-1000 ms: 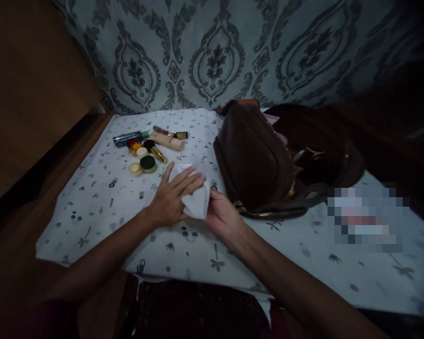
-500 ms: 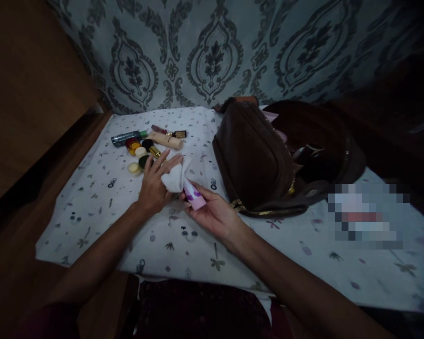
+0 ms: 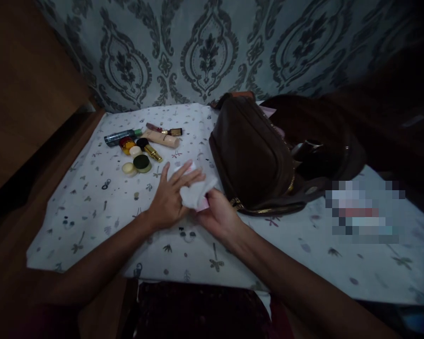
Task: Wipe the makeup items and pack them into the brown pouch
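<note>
In front of me my right hand (image 3: pixel 219 214) grips a small pink and white tube (image 3: pixel 203 204), largely covered now. A white cloth or tissue (image 3: pixel 197 192) lies over the tube, pressed there by my left hand (image 3: pixel 171 195), whose fingers extend across it. Both hands meet just above the patterned cloth. Up and to the left of my left hand lie cosmetics: a beige tube (image 3: pixel 161 139), a dark green-lidded jar (image 3: pixel 142 163), a cream-lidded jar (image 3: pixel 129 169) and a gold-and-black lipstick-like tube (image 3: pixel 152 152).
A brown leather bag (image 3: pixel 250 155) gapes at the right, against the wall side. Farther left lie a dark patterned bottle (image 3: pixel 122 137) and an amber jar (image 3: pixel 127 145). A blurred-out patch (image 3: pixel 363 212) covers something at the far right. Wooden furniture (image 3: pixel 31 61) borders the left.
My left hand has moved right along the tube with the white cloth, which now hides most of the tube's purple print. The dark green-lidded jar is uncovered. The view has shifted slightly.
</note>
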Tool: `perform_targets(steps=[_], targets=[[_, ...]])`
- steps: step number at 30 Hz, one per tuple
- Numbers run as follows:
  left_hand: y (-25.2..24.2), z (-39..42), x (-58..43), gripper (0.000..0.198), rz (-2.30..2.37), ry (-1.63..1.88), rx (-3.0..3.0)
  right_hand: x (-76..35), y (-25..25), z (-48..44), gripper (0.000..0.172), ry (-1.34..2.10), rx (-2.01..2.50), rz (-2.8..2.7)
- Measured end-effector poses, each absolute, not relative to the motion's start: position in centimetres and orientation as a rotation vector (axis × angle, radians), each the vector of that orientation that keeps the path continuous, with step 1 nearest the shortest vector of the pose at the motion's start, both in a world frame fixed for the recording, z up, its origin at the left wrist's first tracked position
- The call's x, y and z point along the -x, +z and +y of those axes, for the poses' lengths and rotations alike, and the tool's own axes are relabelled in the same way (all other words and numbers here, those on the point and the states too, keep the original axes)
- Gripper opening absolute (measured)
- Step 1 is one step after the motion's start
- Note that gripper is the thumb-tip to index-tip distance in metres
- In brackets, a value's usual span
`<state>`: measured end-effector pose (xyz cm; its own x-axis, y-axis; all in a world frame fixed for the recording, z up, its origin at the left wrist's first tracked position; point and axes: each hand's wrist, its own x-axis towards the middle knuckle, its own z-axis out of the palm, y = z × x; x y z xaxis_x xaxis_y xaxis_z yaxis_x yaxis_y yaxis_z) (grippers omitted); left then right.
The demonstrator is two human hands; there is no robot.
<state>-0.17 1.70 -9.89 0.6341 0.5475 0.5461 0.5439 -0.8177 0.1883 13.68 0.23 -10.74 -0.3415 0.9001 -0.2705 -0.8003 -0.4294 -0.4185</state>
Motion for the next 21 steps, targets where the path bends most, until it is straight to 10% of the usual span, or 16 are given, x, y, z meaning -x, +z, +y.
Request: perform_targets(steps=[21], targets=[[-9.4,0.6,0.1,0.072,0.649,0.885,-2.772,-15.9,-11.3,1.3,0.028,1.886,0.600,-0.268]])
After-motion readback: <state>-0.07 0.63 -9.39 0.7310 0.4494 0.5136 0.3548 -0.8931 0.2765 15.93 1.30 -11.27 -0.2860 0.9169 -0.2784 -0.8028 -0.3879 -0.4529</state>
